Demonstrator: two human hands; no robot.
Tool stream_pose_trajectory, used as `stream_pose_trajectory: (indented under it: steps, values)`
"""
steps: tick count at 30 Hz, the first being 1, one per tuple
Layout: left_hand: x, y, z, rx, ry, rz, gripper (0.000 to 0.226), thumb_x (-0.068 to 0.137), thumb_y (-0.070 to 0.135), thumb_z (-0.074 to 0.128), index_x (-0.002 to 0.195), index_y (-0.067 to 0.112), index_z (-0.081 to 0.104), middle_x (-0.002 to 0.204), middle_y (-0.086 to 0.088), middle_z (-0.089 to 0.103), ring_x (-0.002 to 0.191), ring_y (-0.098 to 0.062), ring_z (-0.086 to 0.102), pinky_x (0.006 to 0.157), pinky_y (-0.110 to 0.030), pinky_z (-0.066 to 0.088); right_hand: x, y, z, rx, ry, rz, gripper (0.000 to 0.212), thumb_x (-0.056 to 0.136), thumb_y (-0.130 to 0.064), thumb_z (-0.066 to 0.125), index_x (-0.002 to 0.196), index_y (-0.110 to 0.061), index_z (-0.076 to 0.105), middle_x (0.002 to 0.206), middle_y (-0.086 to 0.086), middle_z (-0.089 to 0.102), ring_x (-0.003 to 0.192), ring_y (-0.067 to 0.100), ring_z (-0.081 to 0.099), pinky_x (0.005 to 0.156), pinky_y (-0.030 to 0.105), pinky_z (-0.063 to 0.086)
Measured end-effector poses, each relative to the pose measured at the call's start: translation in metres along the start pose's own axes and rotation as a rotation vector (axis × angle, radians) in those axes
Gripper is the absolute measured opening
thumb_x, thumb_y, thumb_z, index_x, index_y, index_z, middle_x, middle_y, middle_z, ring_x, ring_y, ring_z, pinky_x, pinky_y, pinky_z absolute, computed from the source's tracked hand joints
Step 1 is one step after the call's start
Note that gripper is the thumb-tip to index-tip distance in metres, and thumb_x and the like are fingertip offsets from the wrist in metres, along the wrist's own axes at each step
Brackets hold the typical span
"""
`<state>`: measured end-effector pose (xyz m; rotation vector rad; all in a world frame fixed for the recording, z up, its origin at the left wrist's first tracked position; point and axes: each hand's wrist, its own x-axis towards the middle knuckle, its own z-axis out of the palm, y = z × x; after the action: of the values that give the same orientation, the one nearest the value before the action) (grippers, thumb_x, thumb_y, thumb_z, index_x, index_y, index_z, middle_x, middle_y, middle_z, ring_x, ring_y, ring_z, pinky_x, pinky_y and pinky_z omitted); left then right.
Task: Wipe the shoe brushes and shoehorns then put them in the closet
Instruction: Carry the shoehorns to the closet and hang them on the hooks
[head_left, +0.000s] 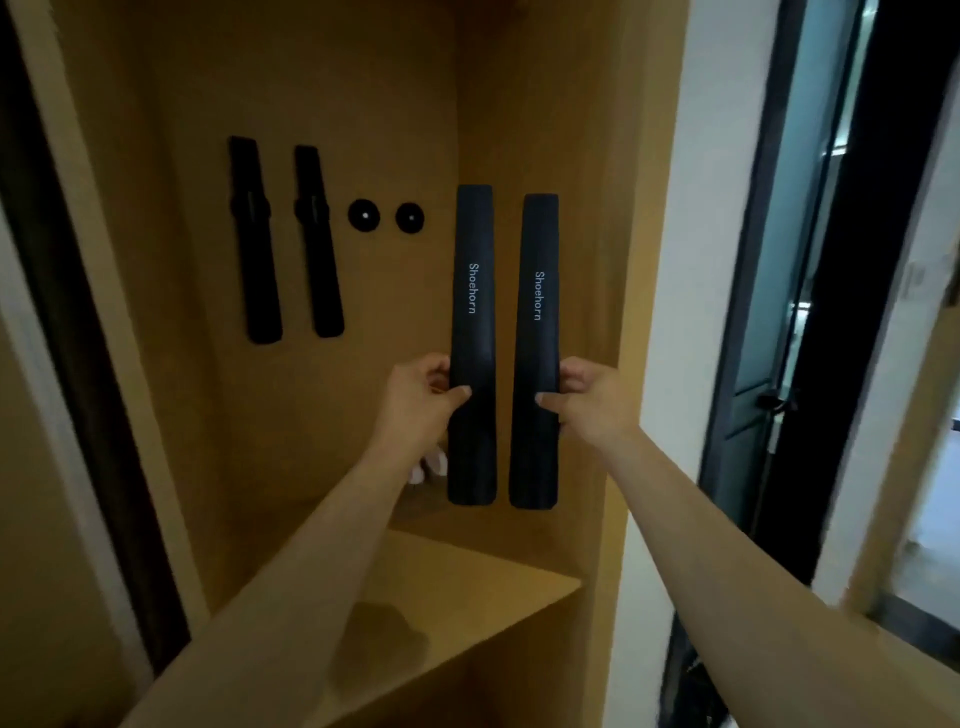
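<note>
Pinching with thumb in front and the other fingers curled behind, the left hand (423, 397) grips the left shoehorn (471, 343) a little below its middle, and the right hand (587, 400) grips the right shoehorn (537, 353) the same way at about the same height; both sets of fingers are closed narrowly around the black blades. Each shoehorn is long, flat, matte black, stands upright with a squared top end and a rounded lower end, and carries the white word "Shoehorn" running down its upper half. The two hang side by side with a thin gap between them, held in front of the back panel (311, 415) of the wooden closet, near its inner right corner. To the left of the shoehorns, two round black mounts (363, 215) sit bare on the panel, the nearer one just beside the left shoehorn's upper part. Farther left of the shoehorns, two long black pieces (254, 239) hang upright on the panel, slightly tilted; whether they are brushes cannot be told. Below the shoehorns, a wooden shelf (467, 577) juts forward, with open space above it. Right of the shoehorns, the closet's side wall (618, 260) stands close, leaving little room on that side.
</note>
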<state>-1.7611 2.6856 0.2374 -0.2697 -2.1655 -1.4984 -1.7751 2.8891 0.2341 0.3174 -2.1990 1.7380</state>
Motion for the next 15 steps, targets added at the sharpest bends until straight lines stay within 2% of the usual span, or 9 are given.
stream_pose_trajectory:
  steps: [3,8,11,15]
  values:
    - [0.020,-0.009,-0.004,0.071,0.075,-0.033,0.013,0.085,0.010,0.072,0.091,0.020,0.067,0.089,0.001,0.069,0.085,-0.016,0.069,0.077,-0.039,0.060,0.043,0.008,0.012,0.017,-0.088,-0.026,0.023,0.087,-0.001,0.071,0.102,-0.017,0.071,0.101,0.004,0.075,0.096,0.022,0.071,0.080,0.050,0.061]
    - [0.050,-0.025,-0.016,0.116,0.182,-0.095,0.014,0.087,0.009,0.070,0.093,0.021,0.064,0.094,-0.001,0.067,0.088,-0.014,0.067,0.075,-0.033,0.059,0.099,0.021,0.051,0.090,-0.212,-0.030,0.025,0.087,-0.001,0.070,0.101,-0.022,0.070,0.103,0.000,0.073,0.099,0.017,0.069,0.085,0.045,0.060]
    - [0.076,-0.038,-0.023,0.115,0.235,-0.124,0.017,0.086,0.006,0.069,0.100,0.014,0.065,0.099,-0.005,0.067,0.092,-0.017,0.067,0.084,-0.040,0.058,0.131,0.026,0.074,0.128,-0.249,-0.032,0.023,0.088,-0.001,0.069,0.100,-0.021,0.069,0.100,-0.001,0.073,0.097,0.017,0.069,0.078,0.039,0.061]
    - [0.115,-0.059,-0.031,0.119,0.309,-0.103,0.016,0.086,0.006,0.070,0.097,0.015,0.065,0.098,-0.006,0.067,0.092,-0.021,0.067,0.084,-0.047,0.058,0.172,0.029,0.101,0.159,-0.287,-0.007,0.023,0.090,-0.003,0.067,0.104,-0.021,0.067,0.099,-0.002,0.072,0.094,0.015,0.069,0.077,0.037,0.060]
